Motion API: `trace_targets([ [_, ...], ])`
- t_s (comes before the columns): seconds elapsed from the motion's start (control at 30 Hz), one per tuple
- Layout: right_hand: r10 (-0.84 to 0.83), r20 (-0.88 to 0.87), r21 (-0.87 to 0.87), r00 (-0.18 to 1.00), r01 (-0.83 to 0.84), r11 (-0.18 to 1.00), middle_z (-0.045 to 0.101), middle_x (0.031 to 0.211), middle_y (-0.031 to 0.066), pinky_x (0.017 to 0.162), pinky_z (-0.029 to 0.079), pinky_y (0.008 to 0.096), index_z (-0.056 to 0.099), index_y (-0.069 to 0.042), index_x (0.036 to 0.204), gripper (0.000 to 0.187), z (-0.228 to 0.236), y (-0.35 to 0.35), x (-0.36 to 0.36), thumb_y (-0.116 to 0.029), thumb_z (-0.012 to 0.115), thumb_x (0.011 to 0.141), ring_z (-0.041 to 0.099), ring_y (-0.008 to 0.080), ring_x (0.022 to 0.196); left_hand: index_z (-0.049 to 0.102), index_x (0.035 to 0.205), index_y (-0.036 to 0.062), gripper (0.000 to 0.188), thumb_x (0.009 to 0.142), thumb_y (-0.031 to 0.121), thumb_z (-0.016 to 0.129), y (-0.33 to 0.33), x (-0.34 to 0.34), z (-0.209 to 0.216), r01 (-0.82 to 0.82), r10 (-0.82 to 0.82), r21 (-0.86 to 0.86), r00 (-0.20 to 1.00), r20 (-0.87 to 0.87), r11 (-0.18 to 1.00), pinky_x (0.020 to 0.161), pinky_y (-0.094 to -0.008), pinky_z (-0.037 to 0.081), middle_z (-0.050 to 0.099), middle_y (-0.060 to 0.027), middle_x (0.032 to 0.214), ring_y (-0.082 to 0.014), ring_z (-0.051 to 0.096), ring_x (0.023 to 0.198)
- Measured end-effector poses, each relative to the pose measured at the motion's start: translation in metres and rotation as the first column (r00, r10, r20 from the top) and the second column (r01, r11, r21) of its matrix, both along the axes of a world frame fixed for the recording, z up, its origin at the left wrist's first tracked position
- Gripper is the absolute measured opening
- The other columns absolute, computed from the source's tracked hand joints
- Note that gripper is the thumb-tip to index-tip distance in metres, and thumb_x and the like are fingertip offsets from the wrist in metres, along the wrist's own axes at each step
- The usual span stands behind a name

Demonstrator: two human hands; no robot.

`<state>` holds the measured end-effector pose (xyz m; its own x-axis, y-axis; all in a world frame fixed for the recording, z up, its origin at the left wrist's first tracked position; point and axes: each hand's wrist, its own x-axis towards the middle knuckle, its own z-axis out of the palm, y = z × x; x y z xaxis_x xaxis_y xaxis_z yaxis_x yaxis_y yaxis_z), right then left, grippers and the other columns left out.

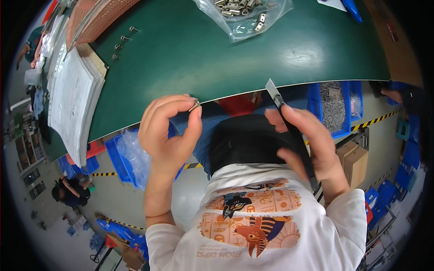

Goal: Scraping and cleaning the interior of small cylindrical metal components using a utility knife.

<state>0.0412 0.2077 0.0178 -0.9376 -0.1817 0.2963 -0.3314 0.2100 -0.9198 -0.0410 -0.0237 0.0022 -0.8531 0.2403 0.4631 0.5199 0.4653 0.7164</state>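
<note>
Between the thumb and forefinger of my left hand [166, 128], a small silvery metal fitting [195, 105] is pinched just over the table's near edge. My right hand [312, 135] grips a black utility knife [296, 135] to the right, its metal blade pointing up and away from me. The knife and the fitting are apart. On the green table [190, 54], several similar small metal fittings [118, 46] stand in a loose row at the left. A clear plastic bag [235, 27] at the far middle holds many more metal pieces.
A stack of papers [77, 99] and a copper-coloured perforated panel [90, 20] occupy the table's left side. Blue bins [332, 106] sit below the edge at right, and another blue bin [122, 158] with plastic bags at left. A blue object [352, 10] lies far right.
</note>
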Motion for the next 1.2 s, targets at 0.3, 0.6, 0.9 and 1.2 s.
trace_targets([
  [0.3, 0.563, 0.540, -0.781, 0.626, 0.123, 0.612, 0.037, 0.138, 0.0184, 0.091, 0.041, 0.0336, 0.023, -0.002, 0.141, 0.108, 0.006, 0.006, -0.006, -0.015, 0.065, 0.042, 0.044, 0.0278, 0.122, 0.065, 0.079, 0.0079, 0.018, 0.064, 0.001, 0.072, 0.005, -0.021, -0.004, 0.126, -0.143, -0.163, 0.985, -0.098, 0.979, 0.078, -0.0350, 0.046, 0.060, -0.0057, 0.084, -0.0285, 0.058, 0.093],
  [0.6, 0.325, 0.665, -0.536, 0.672, 0.127, 0.834, 0.049, 0.124, 0.0186, 0.072, 0.047, 0.0235, 0.035, 0.002, 0.129, 0.067, 0.007, -0.007, -0.026, -0.001, 0.066, 0.070, 0.057, 0.0161, 0.094, 0.068, 0.078, 0.0072, 0.014, 0.066, 0.000, 0.071, 0.001, -0.023, 0.004, 0.194, -0.196, -0.147, 0.981, 0.004, 0.970, 0.082, -0.0362, 0.046, 0.060, -0.0043, 0.078, -0.0272, 0.058, 0.092],
  [0.9, -0.158, 0.258, 0.285, 0.953, 0.081, 0.955, 0.062, 0.095, 0.0138, 0.062, 0.049, 0.0276, 0.042, 0.003, 0.115, 0.036, -0.006, -0.024, -0.020, 0.011, 0.048, 0.080, 0.064, 0.0199, 0.072, 0.069, 0.078, 0.0070, 0.016, 0.064, 0.001, 0.072, -0.005, -0.027, 0.006, 0.253, -0.249, -0.168, 0.968, 0.042, 0.953, 0.084, -0.0374, 0.045, 0.060, -0.0047, 0.079, -0.0279, 0.057, 0.094],
  [1.2, -0.116, -0.172, 0.515, 0.978, 0.190, 0.836, 0.054, 0.062, 0.0022, 0.045, 0.044, 0.0293, 0.054, -0.008, 0.095, 0.029, -0.031, -0.043, -0.027, -0.008, 0.059, 0.066, 0.056, 0.0171, 0.052, 0.069, 0.079, 0.0073, 0.015, 0.064, 0.003, 0.070, -0.010, -0.029, 0.007, 0.315, -0.309, -0.209, 0.949, 0.061, 0.926, 0.086, -0.0379, 0.044, 0.058, -0.0049, 0.080, -0.0289, 0.056, 0.097],
])
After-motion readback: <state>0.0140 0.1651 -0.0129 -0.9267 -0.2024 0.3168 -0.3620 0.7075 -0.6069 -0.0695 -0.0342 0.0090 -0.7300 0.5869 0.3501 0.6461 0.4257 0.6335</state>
